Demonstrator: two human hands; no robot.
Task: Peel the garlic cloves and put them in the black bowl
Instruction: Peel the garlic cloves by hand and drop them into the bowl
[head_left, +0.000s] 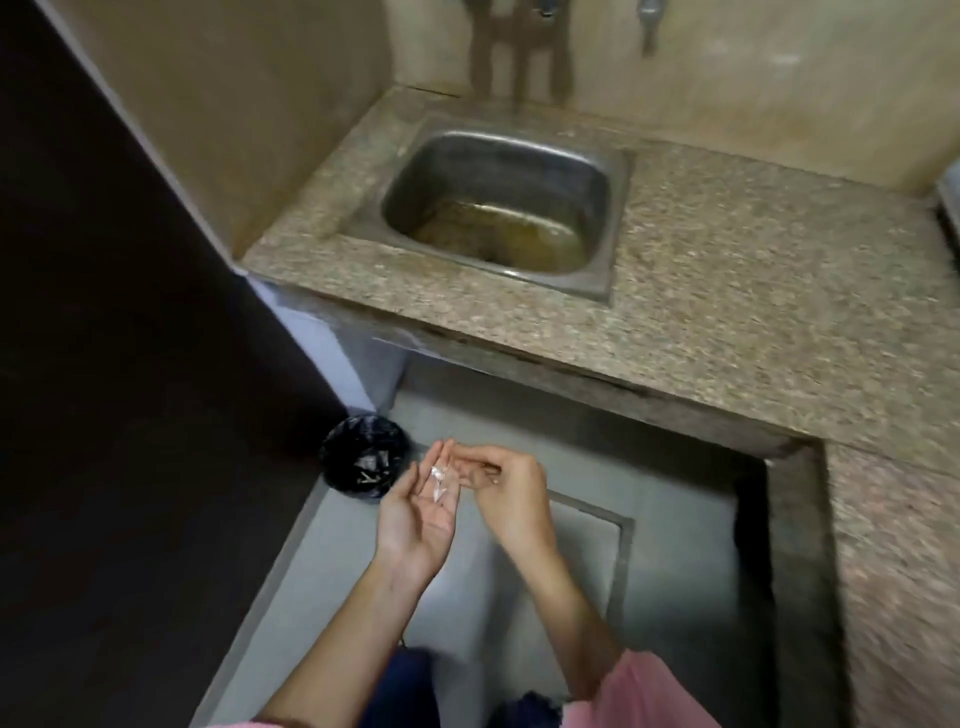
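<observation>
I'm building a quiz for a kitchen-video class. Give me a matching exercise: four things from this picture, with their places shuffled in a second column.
Things:
1 steel sink
2 black-lined bin
3 white peel scraps
4 right hand

Places:
A on the open palm of the left hand
B on the floor, left of both hands
C set into the speckled counter
D at the left hand's fingertips

Pairs: 1-C; 2-B; 3-A; 4-D
</observation>
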